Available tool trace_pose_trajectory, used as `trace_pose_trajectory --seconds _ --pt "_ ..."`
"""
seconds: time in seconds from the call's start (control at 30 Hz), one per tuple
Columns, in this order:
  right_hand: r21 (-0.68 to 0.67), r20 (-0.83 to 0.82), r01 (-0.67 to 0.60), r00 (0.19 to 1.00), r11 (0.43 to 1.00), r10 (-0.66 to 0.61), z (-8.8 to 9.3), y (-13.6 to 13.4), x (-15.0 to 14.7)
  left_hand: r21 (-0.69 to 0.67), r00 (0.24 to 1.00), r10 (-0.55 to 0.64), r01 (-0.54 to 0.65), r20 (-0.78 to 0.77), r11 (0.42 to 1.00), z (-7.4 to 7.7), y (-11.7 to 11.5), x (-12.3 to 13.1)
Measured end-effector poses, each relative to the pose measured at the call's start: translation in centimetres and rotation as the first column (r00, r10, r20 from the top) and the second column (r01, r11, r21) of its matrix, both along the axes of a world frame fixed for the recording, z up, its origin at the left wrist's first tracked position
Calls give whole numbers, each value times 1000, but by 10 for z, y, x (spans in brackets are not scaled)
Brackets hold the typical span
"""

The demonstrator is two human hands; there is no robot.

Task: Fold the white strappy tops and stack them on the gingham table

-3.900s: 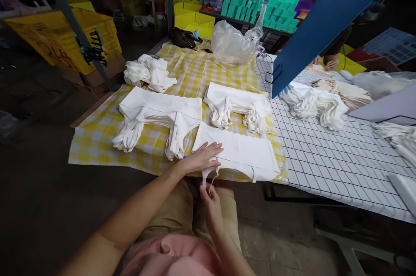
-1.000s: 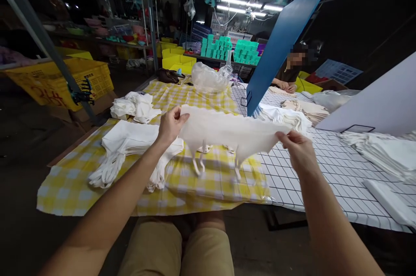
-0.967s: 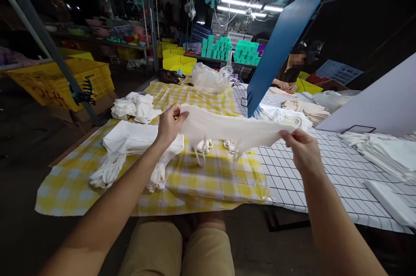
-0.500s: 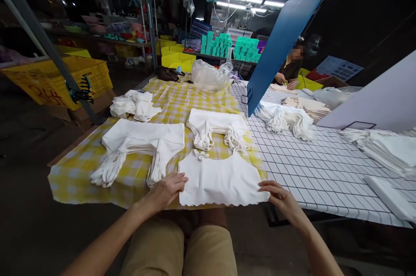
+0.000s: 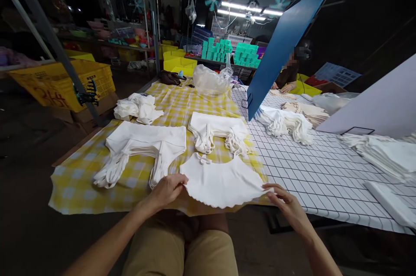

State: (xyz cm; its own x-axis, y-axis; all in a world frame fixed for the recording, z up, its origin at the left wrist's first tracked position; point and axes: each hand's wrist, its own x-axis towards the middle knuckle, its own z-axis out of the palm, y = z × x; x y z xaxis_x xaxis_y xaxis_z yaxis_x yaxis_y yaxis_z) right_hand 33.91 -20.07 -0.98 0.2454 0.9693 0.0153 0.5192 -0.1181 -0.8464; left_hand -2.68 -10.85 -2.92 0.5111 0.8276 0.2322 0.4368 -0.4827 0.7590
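A white camisole top [image 5: 224, 180] with a small bow at its neckline lies at the near edge of the table, its scalloped hem toward me. My left hand [image 5: 169, 187] pinches its left side edge. On the other side, my right hand [image 5: 284, 200] grips the right corner between thumb and fingers. The hem sags a little between both hands. Left of it is a stack of white camisole tops [image 5: 146, 139], straps hanging toward me. Just behind the held top sits another white stack [image 5: 216, 126] with its straps bunched.
A yellow checked cloth [image 5: 81, 180] covers the left part of the table; a white grid cloth [image 5: 292, 172] covers the right. A blue panel [image 5: 286, 46] stands upright between work places. Behind it sits a person [image 5: 289, 74]. A yellow crate [image 5: 65, 85] stands at left.
Both hands now grip the top's sides and have raised its lower corners slightly, so the hem curves downward. The bow end has shifted little. The view has tilted slightly.
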Motion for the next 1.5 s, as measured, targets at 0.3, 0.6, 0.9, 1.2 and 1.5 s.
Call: trace_pose_trajectory --seconds 0.3,0.6,0.9,1.2,1.5 --pt "228 -308 284 928 931 -208 81 4 -9 -289 880 161 -29 446 957 94 19 -10" --pt "-35 204 295 937 955 -282 11 78 -22 26 851 381 -399 -361 917 25 69 47" --pt "224 413 218 862 950 -295 -32 35 -60 348 898 302 -185 -319 919 -10 -10 59" --pt "149 341 331 868 932 -362 -80 -19 -108 -463 852 524 -468 -8 753 -60 -75 71" --pt "-8 165 451 881 893 -443 -75 -8 -117 -814 871 459 -134 175 565 -50 -58 84"
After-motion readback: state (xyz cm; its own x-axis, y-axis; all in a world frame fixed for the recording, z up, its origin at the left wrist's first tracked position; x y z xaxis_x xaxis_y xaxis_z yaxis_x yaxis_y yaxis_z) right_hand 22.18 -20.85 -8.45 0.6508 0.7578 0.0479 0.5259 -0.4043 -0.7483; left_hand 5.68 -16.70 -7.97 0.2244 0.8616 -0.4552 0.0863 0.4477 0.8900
